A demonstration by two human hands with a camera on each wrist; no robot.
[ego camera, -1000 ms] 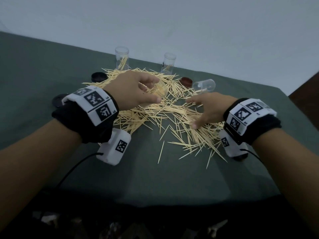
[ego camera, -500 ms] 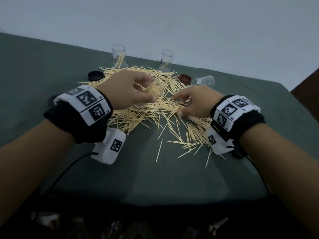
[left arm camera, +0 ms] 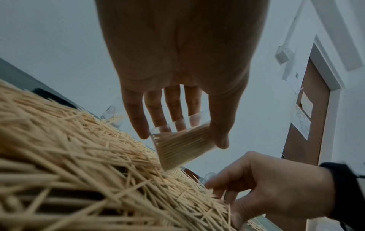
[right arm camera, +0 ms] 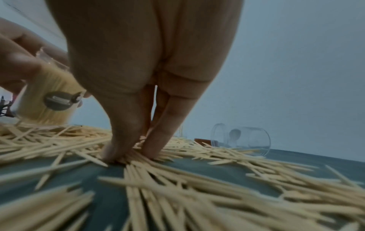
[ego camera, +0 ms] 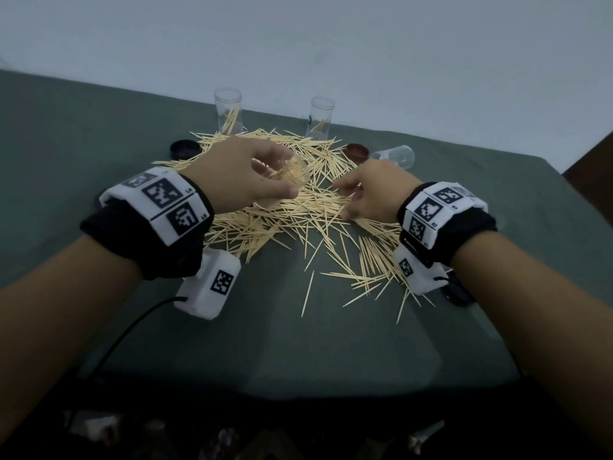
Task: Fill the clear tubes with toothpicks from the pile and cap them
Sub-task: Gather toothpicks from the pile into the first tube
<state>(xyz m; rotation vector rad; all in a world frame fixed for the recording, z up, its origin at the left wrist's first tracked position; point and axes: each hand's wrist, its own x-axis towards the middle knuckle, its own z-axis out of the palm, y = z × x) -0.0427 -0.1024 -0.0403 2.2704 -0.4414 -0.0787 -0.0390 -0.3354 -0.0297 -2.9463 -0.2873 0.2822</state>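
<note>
clear tube (ego camera: pixel 288 180) nearly full, gripped in left hand (ego camera: pixel 238 175), tilted – mouth toward right hand (ego camera: pixel 371 194). right fingertips (right arm camera: pixel 118 154) pinched on toothpicks (ego camera: pixel 318 227) in pile on table (ego camera: pixel 298 353) – just right of tube; sticks lie roughly along tube axis.

Wooden toothpicks (ego camera: pixel 298 217), matt cloth (ego camera: pixel 331 343)

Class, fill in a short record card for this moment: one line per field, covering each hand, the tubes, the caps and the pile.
Left hand: grips a tilted clear tube, packed with toothpicks
Right hand: fingertips pinching toothpicks in the pile
Upright tubes: two at the back, few toothpicks each, uncapped
Lying tube: on its side, looks empty
Caps: black cap and brown cap on the green table
</note>
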